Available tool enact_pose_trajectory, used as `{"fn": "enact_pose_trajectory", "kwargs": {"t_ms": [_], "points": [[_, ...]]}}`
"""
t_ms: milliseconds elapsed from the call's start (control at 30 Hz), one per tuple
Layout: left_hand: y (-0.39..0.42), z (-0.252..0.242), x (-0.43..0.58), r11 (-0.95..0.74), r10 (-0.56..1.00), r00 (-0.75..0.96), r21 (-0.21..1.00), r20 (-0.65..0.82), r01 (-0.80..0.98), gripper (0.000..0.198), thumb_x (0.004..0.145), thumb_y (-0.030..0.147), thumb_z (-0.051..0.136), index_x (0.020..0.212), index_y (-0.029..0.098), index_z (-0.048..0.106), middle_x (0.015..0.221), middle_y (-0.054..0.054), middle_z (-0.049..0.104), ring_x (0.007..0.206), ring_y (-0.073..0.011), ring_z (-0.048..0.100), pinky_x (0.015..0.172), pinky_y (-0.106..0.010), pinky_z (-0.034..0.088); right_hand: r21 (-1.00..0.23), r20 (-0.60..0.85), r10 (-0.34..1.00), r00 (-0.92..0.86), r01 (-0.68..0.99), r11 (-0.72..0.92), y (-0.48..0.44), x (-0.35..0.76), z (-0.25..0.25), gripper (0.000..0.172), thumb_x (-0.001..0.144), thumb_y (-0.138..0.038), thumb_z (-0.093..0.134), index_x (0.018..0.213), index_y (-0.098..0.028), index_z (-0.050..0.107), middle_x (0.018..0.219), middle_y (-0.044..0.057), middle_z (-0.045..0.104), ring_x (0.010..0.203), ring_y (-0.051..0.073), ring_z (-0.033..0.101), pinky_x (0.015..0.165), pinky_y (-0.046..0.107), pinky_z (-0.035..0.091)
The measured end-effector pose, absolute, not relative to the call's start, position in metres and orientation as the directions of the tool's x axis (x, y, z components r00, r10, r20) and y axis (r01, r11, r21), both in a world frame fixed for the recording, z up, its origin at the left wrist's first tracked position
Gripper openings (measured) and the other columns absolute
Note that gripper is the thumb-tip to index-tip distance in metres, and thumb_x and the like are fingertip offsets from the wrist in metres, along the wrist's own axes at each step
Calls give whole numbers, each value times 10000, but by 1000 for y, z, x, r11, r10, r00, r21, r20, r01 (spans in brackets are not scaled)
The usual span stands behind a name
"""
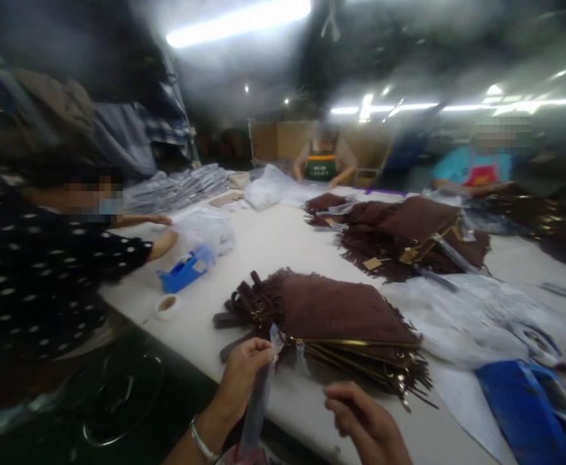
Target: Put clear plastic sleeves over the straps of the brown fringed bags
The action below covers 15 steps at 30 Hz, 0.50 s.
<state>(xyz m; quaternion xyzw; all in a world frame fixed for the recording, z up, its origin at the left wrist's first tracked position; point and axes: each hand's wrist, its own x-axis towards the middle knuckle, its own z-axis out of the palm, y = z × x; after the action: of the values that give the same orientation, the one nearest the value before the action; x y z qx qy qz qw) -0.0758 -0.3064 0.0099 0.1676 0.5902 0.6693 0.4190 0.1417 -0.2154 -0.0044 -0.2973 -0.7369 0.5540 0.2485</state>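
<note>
My left hand (245,374) pinches a long dark strap (260,403) covered in clear plastic, at the table's near edge; it hangs down toward me. My right hand (367,423) is to the right with its fingers loosely bent and a little apart, nothing visible in them. Just beyond both hands lies a stack of brown fringed bags (341,307) with gold zippers and metal clasps. Dark straps (239,303) stick out from the stack's left side. A small strip of clear plastic (301,358) hangs from a zipper at its front.
A white table (258,242) carries another pile of brown bags (409,229). Clear plastic bags (477,313) and a blue tape dispenser (525,410) lie on the right. At left are a second blue dispenser (183,270), a tape roll (167,305) and a person in polka dots (45,271).
</note>
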Motion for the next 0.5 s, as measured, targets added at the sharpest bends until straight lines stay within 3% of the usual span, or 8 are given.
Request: {"fn": "enact_pose_trajectory", "kwargs": {"t_ms": [100, 200, 500], "points": [[-309, 6, -77, 43, 758, -603, 942, -249, -334, 155, 725, 260, 697, 788, 139, 622, 649, -16, 642, 569, -125, 548, 557, -222, 386, -941, 187, 621, -761, 44, 337, -227, 74, 14, 196, 918, -298, 493, 951, -231, 674, 765, 2, 608, 628, 123, 563, 598, 212, 451], [-309, 1, -84, 34, 766, -607, 956, -213, -292, 171, 733, 271, 712, 786, 135, 624, 677, -26, 647, 618, -140, 565, 597, -235, 401, -869, 285, 569, -771, 42, 492, -227, 44, 14, 230, 931, -215, 449, 1006, -236, 666, 779, 1, 609, 632, 121, 546, 617, 217, 425], [-313, -10, -104, 41, 853, -506, 982, -131, -184, 165, 806, 286, 672, 872, 136, 652, 827, -66, 694, 786, -191, 608, 714, -270, 436, -572, 225, 579, -783, 375, 729, -227, 28, 19, 291, 890, -70, 458, 959, -269, 659, 785, -1, 596, 719, 141, 586, 645, 225, 360]]}}
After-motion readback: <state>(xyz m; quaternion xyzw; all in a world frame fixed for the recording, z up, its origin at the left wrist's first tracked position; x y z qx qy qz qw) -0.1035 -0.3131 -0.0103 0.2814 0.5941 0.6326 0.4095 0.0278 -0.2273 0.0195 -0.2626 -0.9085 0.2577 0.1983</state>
